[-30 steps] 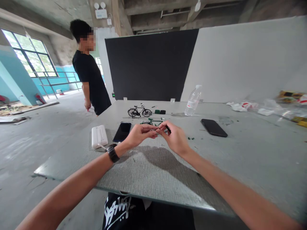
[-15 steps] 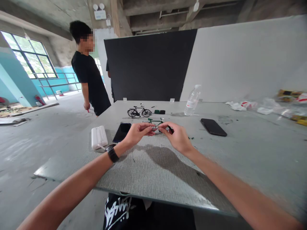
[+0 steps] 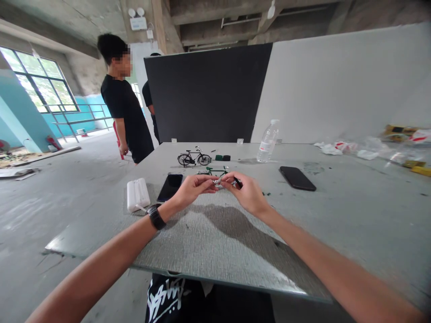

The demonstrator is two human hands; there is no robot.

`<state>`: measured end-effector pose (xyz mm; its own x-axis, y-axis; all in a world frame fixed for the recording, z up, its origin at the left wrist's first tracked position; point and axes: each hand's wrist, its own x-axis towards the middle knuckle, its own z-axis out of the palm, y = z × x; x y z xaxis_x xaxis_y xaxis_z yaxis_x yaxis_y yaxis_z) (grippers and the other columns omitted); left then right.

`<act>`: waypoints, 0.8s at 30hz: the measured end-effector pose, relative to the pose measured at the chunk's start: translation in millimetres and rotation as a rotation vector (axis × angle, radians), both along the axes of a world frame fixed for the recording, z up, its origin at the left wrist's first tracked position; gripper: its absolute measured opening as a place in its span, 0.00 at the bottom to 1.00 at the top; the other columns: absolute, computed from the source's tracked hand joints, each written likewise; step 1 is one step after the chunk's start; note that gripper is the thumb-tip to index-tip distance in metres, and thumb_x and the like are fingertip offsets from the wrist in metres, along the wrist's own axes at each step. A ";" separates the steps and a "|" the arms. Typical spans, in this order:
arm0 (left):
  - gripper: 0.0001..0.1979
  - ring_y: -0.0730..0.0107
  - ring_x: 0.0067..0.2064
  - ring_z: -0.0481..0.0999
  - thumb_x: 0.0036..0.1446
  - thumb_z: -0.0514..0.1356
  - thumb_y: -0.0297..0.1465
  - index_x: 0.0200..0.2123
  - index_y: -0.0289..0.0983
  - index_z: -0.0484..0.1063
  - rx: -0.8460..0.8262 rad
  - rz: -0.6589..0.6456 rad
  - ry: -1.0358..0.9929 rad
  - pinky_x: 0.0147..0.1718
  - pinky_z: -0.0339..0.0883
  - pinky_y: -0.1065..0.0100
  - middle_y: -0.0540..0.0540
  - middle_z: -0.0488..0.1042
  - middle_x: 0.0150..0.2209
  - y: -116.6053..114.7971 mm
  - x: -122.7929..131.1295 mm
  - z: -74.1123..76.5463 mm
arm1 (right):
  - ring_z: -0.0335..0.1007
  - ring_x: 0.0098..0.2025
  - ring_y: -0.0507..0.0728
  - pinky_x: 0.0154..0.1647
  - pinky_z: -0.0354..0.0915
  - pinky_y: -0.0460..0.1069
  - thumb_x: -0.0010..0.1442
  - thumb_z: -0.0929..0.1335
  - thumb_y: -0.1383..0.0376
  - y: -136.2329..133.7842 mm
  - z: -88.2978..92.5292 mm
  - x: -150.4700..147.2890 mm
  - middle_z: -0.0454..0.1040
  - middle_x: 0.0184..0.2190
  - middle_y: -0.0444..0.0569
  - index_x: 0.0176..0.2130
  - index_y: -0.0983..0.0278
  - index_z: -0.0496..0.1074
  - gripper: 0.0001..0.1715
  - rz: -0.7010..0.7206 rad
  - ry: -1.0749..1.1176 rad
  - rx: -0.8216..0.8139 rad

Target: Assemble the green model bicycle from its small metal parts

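Note:
My left hand (image 3: 197, 188) pinches a small silvery part (image 3: 216, 182) between thumb and fingers; its exact kind is too small to make out. From the other side, my right hand (image 3: 245, 190) is closed, thumb and forefinger meeting at that same part. A short dark piece (image 3: 238, 182) shows within the right fingers. Just behind my hands stands a green model bicycle (image 3: 217, 171), its lower half hidden by them. Farther back, a black model bicycle (image 3: 194, 157) stands upright on the table.
On the grey table (image 3: 202, 242) lie a dark phone (image 3: 170, 187), a white power bank (image 3: 138, 194) and a black phone (image 3: 297, 178). Behind are two small dark blocks (image 3: 222, 158), a water bottle (image 3: 268, 141) and plastic bags (image 3: 367, 148). A person (image 3: 126, 112) stands left.
My hands stay nearly in place, still closed around the small silvery part, which is turned a little. Behind the black panel, a second person shows more. The view has shifted slightly.

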<state>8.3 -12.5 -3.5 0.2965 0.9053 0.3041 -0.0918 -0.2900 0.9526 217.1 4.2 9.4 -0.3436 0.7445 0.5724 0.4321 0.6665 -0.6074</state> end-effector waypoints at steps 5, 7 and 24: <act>0.17 0.65 0.43 0.82 0.66 0.61 0.35 0.52 0.30 0.76 -0.016 -0.013 0.024 0.52 0.74 0.58 0.40 0.82 0.41 -2.2 0.6 1.2 | 0.62 0.27 0.53 0.30 0.59 0.49 0.63 0.70 0.50 2.2 -2.2 1.4 0.77 0.31 0.45 0.40 0.61 0.74 0.17 -0.006 0.013 -0.028; 0.17 0.65 0.43 0.82 0.66 0.61 0.35 0.52 0.30 0.76 -0.014 -0.017 0.018 0.52 0.74 0.58 0.40 0.82 0.41 -1.6 0.3 0.9 | 0.64 0.27 0.53 0.30 0.60 0.49 0.63 0.69 0.49 3.0 -2.0 1.8 0.77 0.31 0.46 0.43 0.61 0.75 0.19 -0.005 -0.002 -0.051; 0.19 0.62 0.44 0.83 0.63 0.64 0.39 0.50 0.30 0.76 0.010 -0.046 0.040 0.53 0.73 0.55 0.39 0.82 0.41 -0.7 0.6 1.5 | 0.71 0.31 0.56 0.33 0.61 0.50 0.66 0.66 0.48 1.7 -0.2 1.5 0.81 0.34 0.50 0.36 0.63 0.76 0.22 0.018 -0.096 -0.024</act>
